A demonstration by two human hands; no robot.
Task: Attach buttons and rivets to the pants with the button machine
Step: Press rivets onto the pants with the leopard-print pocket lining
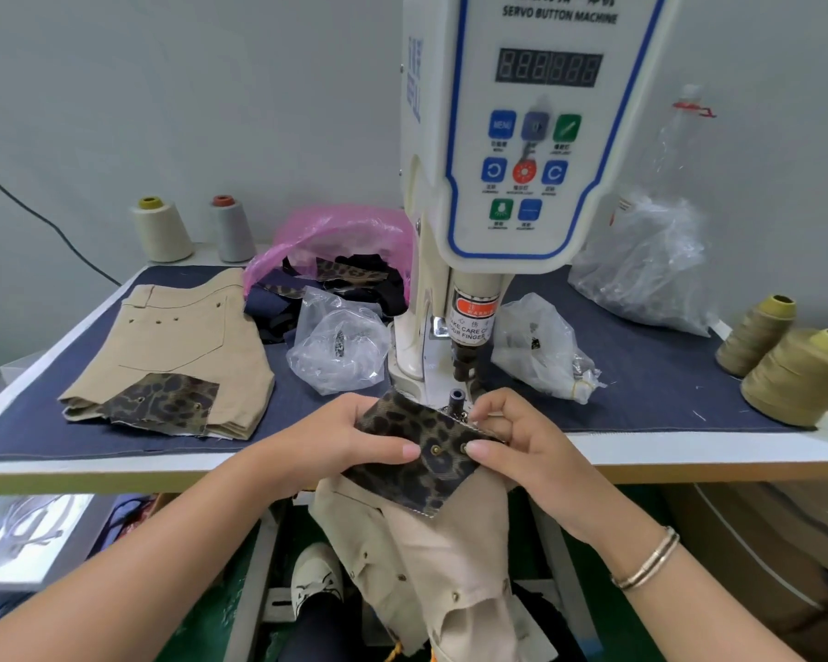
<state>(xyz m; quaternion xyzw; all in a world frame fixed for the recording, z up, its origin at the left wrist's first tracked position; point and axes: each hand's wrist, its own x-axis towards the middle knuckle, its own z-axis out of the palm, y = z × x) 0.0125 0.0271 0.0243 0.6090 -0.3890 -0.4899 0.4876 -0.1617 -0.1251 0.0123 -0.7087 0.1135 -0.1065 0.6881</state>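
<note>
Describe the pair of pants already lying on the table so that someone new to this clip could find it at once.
Start at the white servo button machine and look left across the blue denim-covered table. The folded khaki pants lie flat there, in front of two thread cones. Unlike the pair held by both hands, nobody touches it, and its leopard-print patch faces the table's front edge.

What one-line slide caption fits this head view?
Both hands, left and right, pinch a leopard-print pocket flap below the button machine.
</note>
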